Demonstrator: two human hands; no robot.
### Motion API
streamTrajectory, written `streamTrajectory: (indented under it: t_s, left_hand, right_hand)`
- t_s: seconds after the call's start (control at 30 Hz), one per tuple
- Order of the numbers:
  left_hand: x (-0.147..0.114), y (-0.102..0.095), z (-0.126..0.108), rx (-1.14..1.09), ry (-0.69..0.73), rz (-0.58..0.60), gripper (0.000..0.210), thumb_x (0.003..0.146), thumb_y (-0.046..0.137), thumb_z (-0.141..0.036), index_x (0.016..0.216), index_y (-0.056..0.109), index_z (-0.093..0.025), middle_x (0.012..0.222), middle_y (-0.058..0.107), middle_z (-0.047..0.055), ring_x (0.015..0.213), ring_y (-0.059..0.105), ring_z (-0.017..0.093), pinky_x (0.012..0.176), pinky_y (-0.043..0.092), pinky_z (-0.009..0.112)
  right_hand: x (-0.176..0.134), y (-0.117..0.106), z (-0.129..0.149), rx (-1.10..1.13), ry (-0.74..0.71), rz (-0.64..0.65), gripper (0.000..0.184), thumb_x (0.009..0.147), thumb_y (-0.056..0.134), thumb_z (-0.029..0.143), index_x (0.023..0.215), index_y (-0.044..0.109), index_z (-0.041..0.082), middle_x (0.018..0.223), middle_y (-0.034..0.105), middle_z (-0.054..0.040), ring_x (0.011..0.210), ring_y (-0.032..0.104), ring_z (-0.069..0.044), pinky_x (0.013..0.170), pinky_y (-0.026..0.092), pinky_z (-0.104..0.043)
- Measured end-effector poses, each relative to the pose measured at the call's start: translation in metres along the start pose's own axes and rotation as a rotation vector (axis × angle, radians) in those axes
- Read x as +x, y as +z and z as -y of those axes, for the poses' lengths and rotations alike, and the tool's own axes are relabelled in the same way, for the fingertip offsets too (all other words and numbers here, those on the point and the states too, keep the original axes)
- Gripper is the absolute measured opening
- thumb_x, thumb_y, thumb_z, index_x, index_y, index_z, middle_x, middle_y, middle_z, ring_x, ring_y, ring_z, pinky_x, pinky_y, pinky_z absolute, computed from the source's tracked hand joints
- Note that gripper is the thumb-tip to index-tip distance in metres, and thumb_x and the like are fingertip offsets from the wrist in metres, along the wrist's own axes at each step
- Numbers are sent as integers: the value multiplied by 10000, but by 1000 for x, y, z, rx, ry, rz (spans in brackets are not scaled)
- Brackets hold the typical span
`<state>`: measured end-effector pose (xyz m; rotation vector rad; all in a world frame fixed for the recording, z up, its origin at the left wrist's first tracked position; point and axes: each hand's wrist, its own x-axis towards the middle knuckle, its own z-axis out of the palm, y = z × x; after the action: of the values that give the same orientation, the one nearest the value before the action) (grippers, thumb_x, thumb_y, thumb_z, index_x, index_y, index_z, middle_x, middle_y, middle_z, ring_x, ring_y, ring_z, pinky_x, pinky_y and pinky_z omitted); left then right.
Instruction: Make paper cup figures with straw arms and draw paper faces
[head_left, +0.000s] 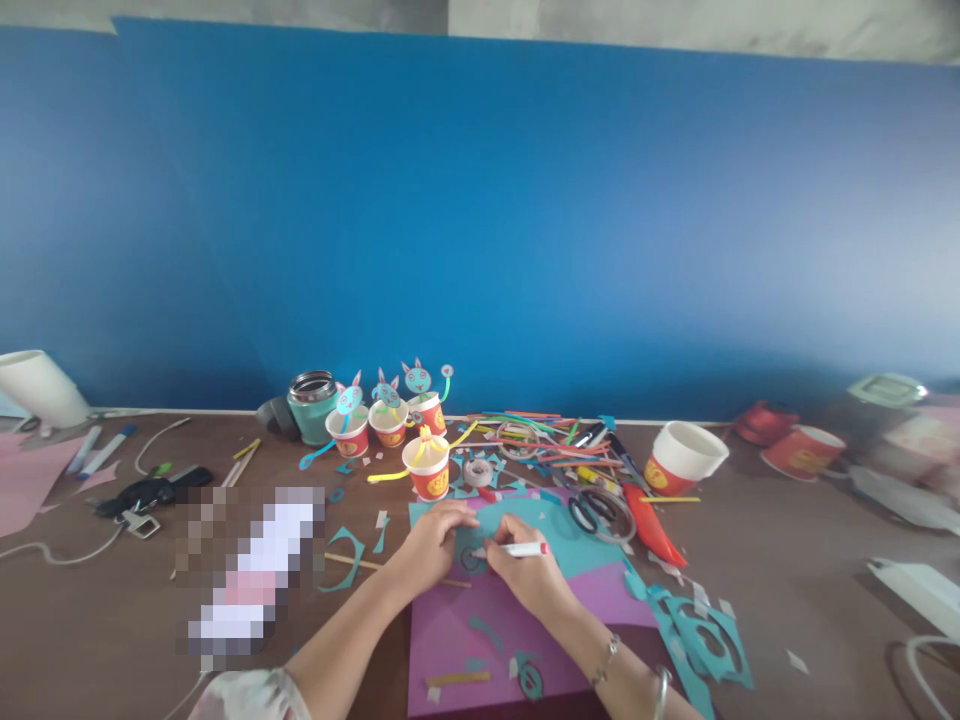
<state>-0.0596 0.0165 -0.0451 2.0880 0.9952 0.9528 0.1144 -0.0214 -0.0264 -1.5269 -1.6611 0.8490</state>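
Note:
My right hand (pixel 523 562) grips a white marker (pixel 517 550) with a red end, its tip close to a small round drawing (pixel 471 559) on a teal paper sheet (pixel 570 525). My left hand (pixel 439 542) rests on the left part of that sheet, fingers stretched toward the right and holding nothing. Beneath the teal sheet lies purple paper (pixel 442 660). On the purple paper, nearer to me, are a yellowish stick (pixel 457 679) and a small teal cutout with a round drawing (pixel 530 681).
Paper cups with teal animal faces (pixel 349 432) and one with yellow arms (pixel 429 470) stand behind my hands. Coloured pipe cleaners (pixel 555 445), scissors (pixel 592 515), tape (pixel 478 472) and stacked cups (pixel 682 458) are beyond. Teal offcuts (pixel 709 640) lie right; a thermos (pixel 313 408) stands left.

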Motion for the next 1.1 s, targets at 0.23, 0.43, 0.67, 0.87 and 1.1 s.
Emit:
streamTrajectory:
  t_s: [0.23,0.43,0.67,0.87,1.1]
  left_hand:
    - [0,0,1,6,5,-2,472,701,366,70,959,687,-161,1096,672,103,1094,591,190,969,456,364]
    - [0,0,0,6,6,1,469,700,369,66,955,686,-166,1098,672,101,1092,592,192,963,460,368]
    - [0,-1,0,10,-15,9,505,661,364,73,951,690,-180,1093,676,90,1097,588,187,974,452,367]
    - [-1,1,4,1,6,-2,489,670,372,62,954,686,-182,1093,675,86,1094,589,184,977,453,367]
    - [-1,0,1,3,-2,-7,481,683,371,54,955,687,-186,1098,676,84,1097,587,181,973,457,370]
  right_hand:
    - [-1,-1,3,2,-11,-10,181,707,467,280,571,359,227,492,390,67,498,366,-108,466,284,-214]
    - [-1,-2,4,-9,-6,-15,173,685,459,259,562,340,230,489,377,68,491,358,-106,461,276,-214]
    - [-1,0,0,-18,-3,-6,181,666,467,231,545,332,225,480,370,71,488,339,-100,449,266,-206]
    - [1,0,0,-23,26,18,171,653,465,227,534,342,226,473,391,67,485,355,-103,460,274,-214]
    - [0,-1,0,12,10,-19,189,703,477,280,555,371,227,483,416,60,494,378,-111,468,296,-218]
